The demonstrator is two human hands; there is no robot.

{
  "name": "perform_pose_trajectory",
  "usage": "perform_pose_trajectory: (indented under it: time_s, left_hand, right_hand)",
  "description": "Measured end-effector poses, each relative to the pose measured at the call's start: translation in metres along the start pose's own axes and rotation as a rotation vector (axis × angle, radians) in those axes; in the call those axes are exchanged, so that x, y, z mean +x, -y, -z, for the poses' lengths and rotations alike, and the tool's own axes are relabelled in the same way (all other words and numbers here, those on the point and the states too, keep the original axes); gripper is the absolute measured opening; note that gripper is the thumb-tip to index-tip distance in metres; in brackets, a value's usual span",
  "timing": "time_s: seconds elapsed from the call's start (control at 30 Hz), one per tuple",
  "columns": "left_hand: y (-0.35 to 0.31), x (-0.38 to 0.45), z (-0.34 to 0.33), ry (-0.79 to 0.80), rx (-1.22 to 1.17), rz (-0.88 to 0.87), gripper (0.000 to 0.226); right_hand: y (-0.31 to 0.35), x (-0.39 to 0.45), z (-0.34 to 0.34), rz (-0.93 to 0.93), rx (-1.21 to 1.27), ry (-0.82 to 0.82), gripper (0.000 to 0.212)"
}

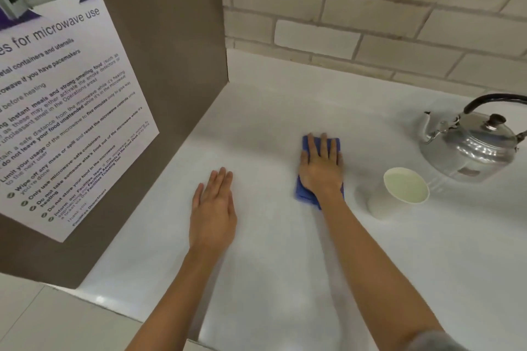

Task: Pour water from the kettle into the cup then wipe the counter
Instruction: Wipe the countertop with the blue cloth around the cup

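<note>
One cloth (305, 196) is pressed flat under the right hand (320, 171); the left hand (214, 214) lies open and empty on the bench (285, 265), with one kettle (470, 145) and one cup (399, 194) at the right.

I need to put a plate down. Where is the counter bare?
Bare: between the left hand and brown panel, and behind the blue cloth toward the brick wall. Crowded: right side, around cup and kettle.

The right hand (320, 168) hides most of the blue cloth (306, 195); the frame edge crops the kettle (467, 148) handle.
</note>
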State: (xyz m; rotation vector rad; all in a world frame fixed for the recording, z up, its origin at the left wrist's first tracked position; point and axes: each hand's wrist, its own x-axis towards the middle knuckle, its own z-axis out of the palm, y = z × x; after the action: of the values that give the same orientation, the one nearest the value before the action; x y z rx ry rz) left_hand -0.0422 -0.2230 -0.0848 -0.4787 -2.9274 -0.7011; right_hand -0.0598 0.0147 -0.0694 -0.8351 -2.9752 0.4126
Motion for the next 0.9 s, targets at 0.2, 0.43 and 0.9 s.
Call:
perform_pose_trajectory:
  time_s: [0.2,0.43,0.9]
  left_hand:
    - [0.0,-0.001,0.002,-0.023,-0.009,0.027,0.049]
    - [0.005,-0.007,0.005,-0.022,0.024,0.045,0.05]
    - [0.014,-0.025,0.014,0.018,-0.01,0.004,0.049]
  right_hand:
    - [0.059,-0.02,-0.022,0.468,-0.047,0.091,0.055]
    - [0.029,0.003,-0.006,0.188,-0.001,0.06,0.053]
    - [0.024,-0.03,0.002,0.23,-0.102,0.071,0.056]
